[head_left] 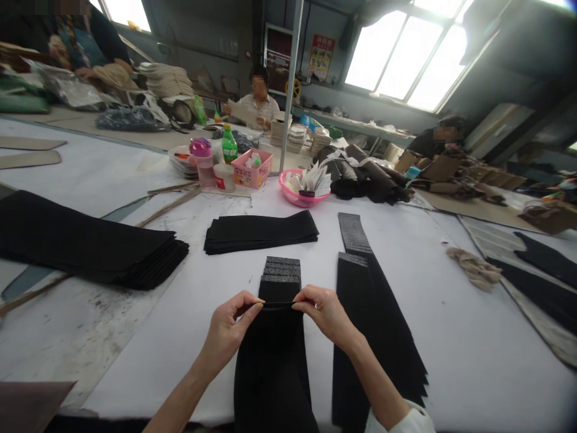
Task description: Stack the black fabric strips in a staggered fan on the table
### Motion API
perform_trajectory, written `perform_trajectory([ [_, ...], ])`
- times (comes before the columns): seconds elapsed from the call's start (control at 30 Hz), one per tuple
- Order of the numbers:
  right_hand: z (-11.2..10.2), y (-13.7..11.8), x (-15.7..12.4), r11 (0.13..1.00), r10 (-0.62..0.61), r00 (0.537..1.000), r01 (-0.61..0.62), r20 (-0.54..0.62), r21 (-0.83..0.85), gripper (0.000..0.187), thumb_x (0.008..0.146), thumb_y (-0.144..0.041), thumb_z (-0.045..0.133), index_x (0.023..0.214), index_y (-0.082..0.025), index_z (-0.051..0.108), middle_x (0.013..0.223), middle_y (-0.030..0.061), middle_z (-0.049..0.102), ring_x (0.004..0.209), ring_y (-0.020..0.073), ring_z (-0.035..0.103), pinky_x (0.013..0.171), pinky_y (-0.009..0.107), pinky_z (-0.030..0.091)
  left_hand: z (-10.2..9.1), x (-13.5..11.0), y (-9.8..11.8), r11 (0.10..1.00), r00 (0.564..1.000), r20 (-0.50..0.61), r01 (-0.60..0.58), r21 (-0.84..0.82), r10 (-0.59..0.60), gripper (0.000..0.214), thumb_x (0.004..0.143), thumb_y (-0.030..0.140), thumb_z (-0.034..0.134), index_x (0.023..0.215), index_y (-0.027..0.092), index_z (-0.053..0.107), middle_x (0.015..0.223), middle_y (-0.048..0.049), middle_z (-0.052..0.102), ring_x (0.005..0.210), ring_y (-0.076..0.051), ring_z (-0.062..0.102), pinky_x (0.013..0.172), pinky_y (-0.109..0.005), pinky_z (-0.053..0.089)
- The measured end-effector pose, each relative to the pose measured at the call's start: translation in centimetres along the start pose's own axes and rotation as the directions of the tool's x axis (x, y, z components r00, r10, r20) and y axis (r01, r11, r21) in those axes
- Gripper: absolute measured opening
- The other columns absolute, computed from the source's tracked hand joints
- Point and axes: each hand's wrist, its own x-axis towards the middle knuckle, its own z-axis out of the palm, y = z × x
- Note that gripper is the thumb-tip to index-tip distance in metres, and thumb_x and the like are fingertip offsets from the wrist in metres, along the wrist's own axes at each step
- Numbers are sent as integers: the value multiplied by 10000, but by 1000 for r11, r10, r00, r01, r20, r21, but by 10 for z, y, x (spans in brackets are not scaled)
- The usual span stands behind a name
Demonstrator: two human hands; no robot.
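Note:
A long black fabric strip (274, 367) runs up the middle of the table toward me. My left hand (232, 319) pinches one corner of its raised edge, and my right hand (322, 310) pinches the other corner. Between the two pinches the edge is stretched straight. Just beyond lie layered strip ends with grey speckled bands (280, 270). To the right, more black strips (374, 325) lie fanned out, their far ends grey (354, 231). A neat stack of black pieces (261, 231) rests farther back.
A thick pile of black panels (85, 240) lies at left. Behind are a pink basin (303, 198) of paper slips, a pink box (253, 171), a green bottle (229, 144) and a metal pole (291, 84). A crumpled beige cloth (474, 269) lies at right. Other people sit or stand across the table.

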Motion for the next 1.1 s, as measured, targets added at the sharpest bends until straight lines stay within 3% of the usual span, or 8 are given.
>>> perform_trajectory([
  [0.13, -3, -3, -4, 999, -24, 999, 23, -22, -44, 113, 854, -163, 632, 746, -196, 619, 759, -31, 604, 686, 102, 560, 638, 215, 402, 2, 7, -4, 996, 995, 67, 82, -40, -79, 202, 818, 381, 645, 805, 179, 640, 715, 19, 575, 677, -117, 506, 620, -207, 400],
  [0.37, -6, -10, -4, 997, -76, 996, 77, 36, -23, 120, 879, -171, 605, 761, -191, 611, 751, -30, 589, 696, 99, 559, 648, 208, 403, 4, 6, -1, 999, 998, 48, -32, 26, 31, 171, 858, 347, 597, 819, 188, 648, 774, 7, 592, 730, -128, 526, 663, -220, 409],
  [0.53, -13, -12, -5, 989, -93, 994, 99, 59, -106, 108, 889, -186, 601, 782, -196, 614, 760, -35, 591, 698, 94, 553, 653, 209, 389, 5, 7, 6, 999, 988, 151, 5, 36, -10, 180, 859, 362, 592, 845, 192, 647, 743, 15, 581, 696, -122, 513, 637, -218, 406],
  [0.67, -12, -16, -5, 965, -134, 988, 148, 78, -216, 87, 903, -223, 592, 826, -209, 630, 793, -32, 607, 726, 104, 550, 672, 223, 372, 9, 12, 13, 984, 981, 177, -104, 148, 77, 167, 854, 344, 600, 839, 201, 686, 799, -4, 638, 769, -147, 569, 724, -249, 423],
  [0.8, -3, -21, -2, 957, -161, 980, 183, 117, -223, 75, 904, -268, 597, 879, -222, 651, 815, -24, 614, 761, 113, 558, 686, 219, 371, 17, 13, 19, 964, 974, 178, -172, 200, 137, 183, 867, 333, 577, 786, 193, 662, 772, -3, 620, 741, -142, 573, 704, -252, 423],
  [0.97, 0, -25, -1, 966, -151, 981, 173, 124, -192, 131, 914, -225, 568, 797, -189, 615, 781, -21, 585, 693, 95, 541, 630, 208, 358, 17, 10, 26, 957, 971, 188, -188, 221, 148, 203, 884, 347, 548, 787, 194, 640, 788, -6, 617, 751, -143, 572, 709, -253, 420],
  [1.1, -11, -25, -3, 986, -51, 997, 60, 63, -158, 195, 834, -258, 680, 680, -181, 588, 678, -41, 568, 625, 86, 521, 572, 198, 347, 6, 12, 18, 976, 982, 185, -79, 205, 41, 241, 856, 419, 584, 787, 199, 652, 755, -3, 625, 737, -147, 565, 695, -252, 414],
])
